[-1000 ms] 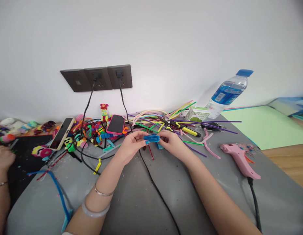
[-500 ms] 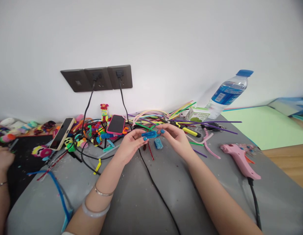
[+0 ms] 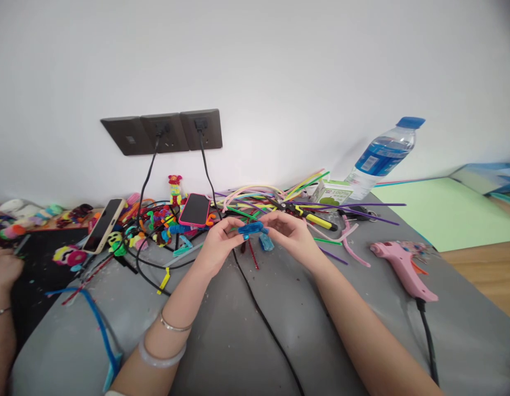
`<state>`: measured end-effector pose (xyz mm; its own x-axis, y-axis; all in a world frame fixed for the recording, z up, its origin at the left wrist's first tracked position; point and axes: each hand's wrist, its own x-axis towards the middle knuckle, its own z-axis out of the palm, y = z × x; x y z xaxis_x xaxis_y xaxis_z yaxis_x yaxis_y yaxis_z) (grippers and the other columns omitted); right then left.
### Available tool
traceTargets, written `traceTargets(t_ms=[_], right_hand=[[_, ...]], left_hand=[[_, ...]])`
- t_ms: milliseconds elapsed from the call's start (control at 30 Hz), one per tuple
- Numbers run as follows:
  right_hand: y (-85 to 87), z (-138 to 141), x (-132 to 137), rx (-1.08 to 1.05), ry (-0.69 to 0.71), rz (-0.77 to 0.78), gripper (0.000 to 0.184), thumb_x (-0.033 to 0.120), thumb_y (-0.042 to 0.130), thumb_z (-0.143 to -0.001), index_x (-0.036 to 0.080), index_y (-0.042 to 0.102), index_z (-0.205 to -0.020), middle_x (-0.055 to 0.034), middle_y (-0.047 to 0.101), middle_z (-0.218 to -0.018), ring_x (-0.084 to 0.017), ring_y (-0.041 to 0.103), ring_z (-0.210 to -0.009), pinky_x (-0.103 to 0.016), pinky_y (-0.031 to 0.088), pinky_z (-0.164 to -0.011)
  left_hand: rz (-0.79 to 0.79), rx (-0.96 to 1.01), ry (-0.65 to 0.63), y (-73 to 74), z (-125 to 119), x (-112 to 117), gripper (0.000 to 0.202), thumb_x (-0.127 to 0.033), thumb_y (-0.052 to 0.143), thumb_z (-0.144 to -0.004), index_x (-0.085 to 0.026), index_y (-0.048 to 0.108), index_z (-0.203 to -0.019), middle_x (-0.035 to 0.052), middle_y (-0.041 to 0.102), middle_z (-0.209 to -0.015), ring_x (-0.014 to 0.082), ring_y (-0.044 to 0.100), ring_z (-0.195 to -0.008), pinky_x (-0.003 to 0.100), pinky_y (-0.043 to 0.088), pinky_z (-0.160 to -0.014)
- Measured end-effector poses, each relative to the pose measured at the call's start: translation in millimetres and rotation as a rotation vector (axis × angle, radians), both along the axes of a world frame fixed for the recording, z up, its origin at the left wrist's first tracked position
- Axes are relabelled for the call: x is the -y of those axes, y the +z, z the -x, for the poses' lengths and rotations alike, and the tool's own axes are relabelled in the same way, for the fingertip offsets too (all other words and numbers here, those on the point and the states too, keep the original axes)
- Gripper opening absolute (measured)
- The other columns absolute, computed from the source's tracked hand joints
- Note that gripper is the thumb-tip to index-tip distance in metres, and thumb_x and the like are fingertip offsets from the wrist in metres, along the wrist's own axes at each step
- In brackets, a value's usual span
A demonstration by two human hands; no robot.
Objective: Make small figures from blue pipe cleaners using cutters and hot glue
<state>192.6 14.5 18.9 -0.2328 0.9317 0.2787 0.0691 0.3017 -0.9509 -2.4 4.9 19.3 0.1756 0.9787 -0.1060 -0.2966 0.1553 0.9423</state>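
Between my two hands is a small bundle of folded blue pipe cleaner [image 3: 251,227], held above the grey table [image 3: 221,330]. My left hand [image 3: 219,242] pinches its left end between thumb and fingers. The fingertips of my right hand [image 3: 294,237] close on its right end. Just below and behind the right fingers, a second, lighter blue pipe-cleaner piece [image 3: 266,242] lies on the table, partly covered by them. A dark red glittery stem [image 3: 253,256] lies under the held bundle.
Behind my hands lie loose pipe cleaners [image 3: 255,192], yellow-handled pliers [image 3: 321,221] and a pink-edged phone [image 3: 196,210]. A pink glue gun [image 3: 403,269] rests at right; a water bottle [image 3: 382,157] leans by the wall. A black cable [image 3: 263,319] crosses the table. Another person's hand [image 3: 5,268] is at far left.
My right fingers have moved left and now grip the right end of the blue bundle, partly covering the loose blue piece below. My left hand has hardly moved.
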Motion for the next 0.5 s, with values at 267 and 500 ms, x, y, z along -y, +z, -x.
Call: traceTargets(t_ms=[267, 500], right_hand=[[0.2, -3, -1, -0.017, -0.009, 0.051, 0.029, 0.048, 0.07, -0.083, 0.02, 0.069, -0.09, -0.0059, 0.07, -0.085, -0.02, 0.065, -0.077, -0.033, 0.052, -0.071], [0.6, -18, -9, 0.059, -0.11, -0.017, 0.025, 0.044, 0.065, -0.085, 0.019, 0.068, -0.085, -0.0056, 0.07, -0.084, -0.019, 0.064, -0.075, -0.032, 0.051, -0.07]], left_hand=[[-0.011, -0.054, -0.084, -2.6, 0, 2, 0.035, -0.033, 0.085, -0.066, -0.016, 0.068, -0.092, 0.0045, 0.067, -0.092, 0.0145, 0.064, -0.079, 0.028, 0.051, -0.075], [-0.052, -0.218, -0.159, -4.3, 1, 0, 0.035, -0.027, 0.083, -0.067, -0.015, 0.068, -0.096, 0.0058, 0.069, -0.092, 0.0154, 0.065, -0.078, 0.029, 0.053, -0.075]])
